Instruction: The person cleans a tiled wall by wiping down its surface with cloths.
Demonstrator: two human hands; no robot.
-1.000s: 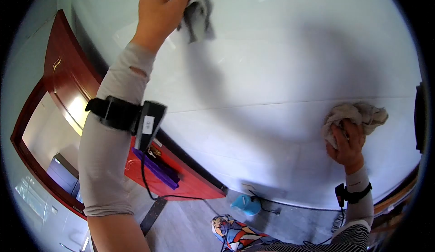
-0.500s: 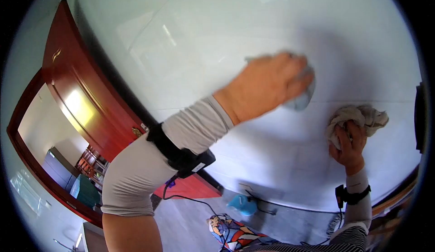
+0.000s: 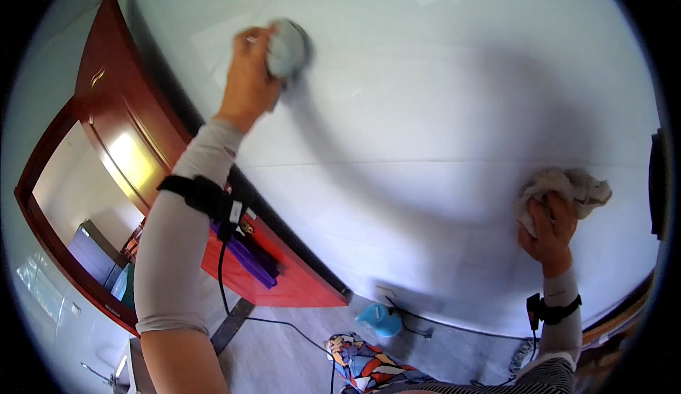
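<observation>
My left hand (image 3: 250, 75) is raised at the upper left of the white tiled wall (image 3: 397, 103). Its fingers are closed round a grey-green cloth (image 3: 286, 50), blurred and rounded in outline, held at the wall's surface. Low on the right, my right hand (image 3: 551, 232) grips a crumpled beige rag (image 3: 578, 185) against the same wall. Part of the rag bulges out above and to the right of the fingers.
A red door (image 3: 135, 146) stands ajar on the left, with purple cloth (image 3: 245, 256) hanging by its handle. On the floor below are a blue container (image 3: 383, 319) and a black cable (image 3: 284, 322). A dark object (image 3: 657, 181) is at the right edge.
My left hand has swept up and to the left across the wall with the grey-green cloth. My right hand and the beige rag have stayed almost in place.
</observation>
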